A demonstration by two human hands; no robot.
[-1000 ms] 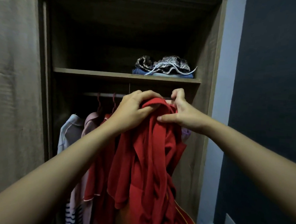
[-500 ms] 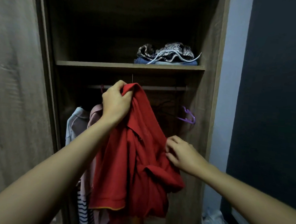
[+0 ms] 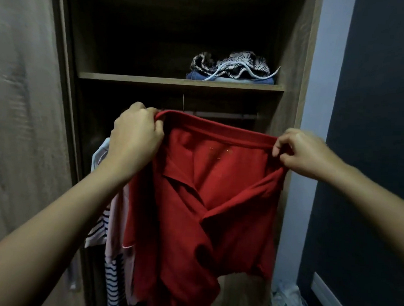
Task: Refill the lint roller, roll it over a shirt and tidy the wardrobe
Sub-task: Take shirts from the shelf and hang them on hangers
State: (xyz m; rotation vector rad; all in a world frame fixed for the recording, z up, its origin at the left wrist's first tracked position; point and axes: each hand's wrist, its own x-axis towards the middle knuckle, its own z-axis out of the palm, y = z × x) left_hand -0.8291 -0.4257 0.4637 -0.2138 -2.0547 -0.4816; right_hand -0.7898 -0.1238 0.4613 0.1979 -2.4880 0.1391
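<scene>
A red collared shirt (image 3: 208, 200) hangs spread out in front of the open wardrobe (image 3: 292, 64), held up by its top edge. My left hand (image 3: 136, 137) grips the shirt's upper left corner. My right hand (image 3: 299, 153) pinches the upper right corner. The fabric is stretched between both hands and its lower part droops in folds. No lint roller shows in this view.
Behind the shirt run a hanging rail (image 3: 221, 115) and, at lower left, striped and pale garments (image 3: 108, 229). A wooden shelf (image 3: 153, 79) carries a patterned bundle with a white cord (image 3: 233, 65). A wooden door panel (image 3: 18, 119) stands left, a dark wall (image 3: 372, 138) right, clutter (image 3: 287, 300) on the floor.
My right hand came up from the shirt's lower side and took the top edge on the right. The bunched shirt is now pulled out flat between both hands.
</scene>
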